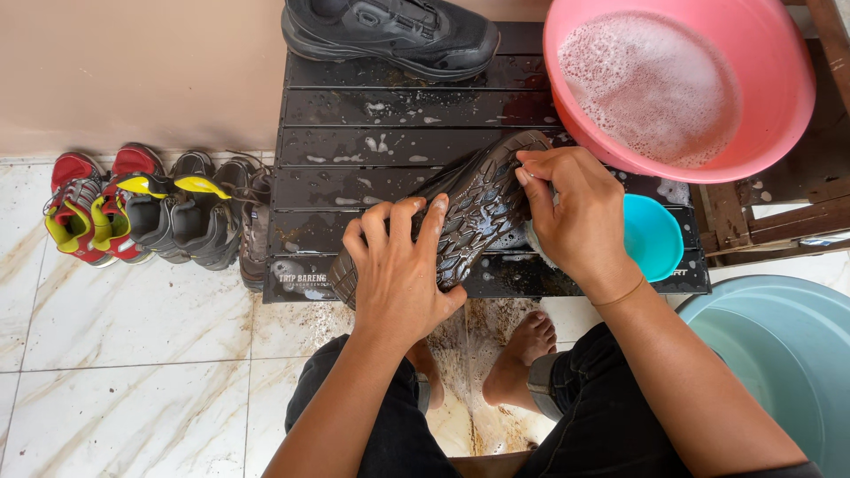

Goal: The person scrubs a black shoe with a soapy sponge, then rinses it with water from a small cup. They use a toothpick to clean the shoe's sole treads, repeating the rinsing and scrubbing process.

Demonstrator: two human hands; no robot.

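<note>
Across the upper middle of the frame: black slatted table [372, 106], wet, flecked with suds. Upper right: pink basin [779, 115], foamy water inside, overhanging the table's right end. Lower right corner: grey-blue tub [779, 354], cut off by the frame edge, contents not visible. Left, on the tiled floor against the wall: row of shoes [150, 208], red, yellow-tongued and dark ones side by side. Top edge: black shoe [390, 31] upright on the far slat, upper part cropped.

Centre: dark shoe [482, 208] lying sole-up and slanted on the table's near slats, tread wet and soapy.

Left hand [398, 274]: fingers spread wide over the heel half of the sole, pressing it down and gripping the edge.
Right hand [575, 217]: fingers curled tight at the toe end, closed round a pale grey object [534, 241].
Small teal bowl [655, 235]: just beside the right wrist, half hidden behind it.

Judged step: scrubbing the sole, toe end under work. Further strokes call for a firm left-hand hold, since the wet shoe could slide on the slick slats, and for soapy water within reach.

Hard to make out: kind of the grey object (brush or sponge, cannot tell); upper of the held shoe, turned away; teal bowl's contents.
</note>
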